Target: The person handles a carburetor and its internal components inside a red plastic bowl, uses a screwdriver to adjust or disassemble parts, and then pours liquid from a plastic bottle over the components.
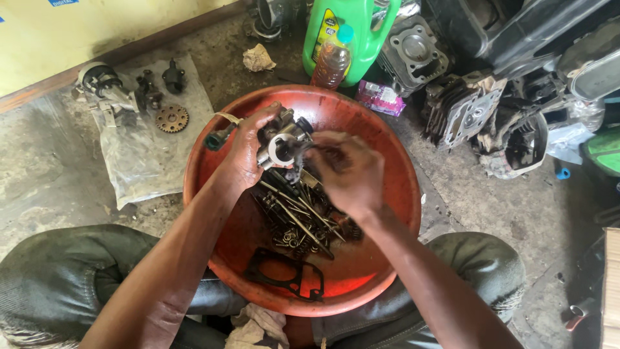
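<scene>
Left hand: the left hand (242, 152) is clamped around a grey metal carburettor (281, 139), fingers curled over its far side, holding it above the red basin (206, 155).
Right hand: the right hand (349, 174) sits just right of the carburettor with its fingertips bunched together against the part's right face – whether they pinch something small I cannot tell, as the hand is blurred.
Carburettor: held between both hands, its round pale opening facing the camera; a green-capped stub (216, 139) sticks out just left of the left hand's knuckles.
Below the hands: a heap of long bolts, springs and small metal bits (297, 220) lies on the basin floor, directly under the wrists.
Nearer the body: a black gasket (284, 274) lies flat in the basin, toward the person from both hands.
Left of the left hand: a grimy plastic sheet (139, 155) on the concrete carries a toothed sprocket (172, 119) and several dark parts – well apart from the basin's rim.
Beyond the hands: a green jug (352, 32) with a small bottle of amber liquid (330, 61) in front of it, and a crumpled rag (258, 58) to their left.
Right of the right hand: finned engine cylinder parts (462, 110) stand on the floor, outside the basin.
Knees: the person's trousered legs (58, 278) flank the basin on both sides.
</scene>
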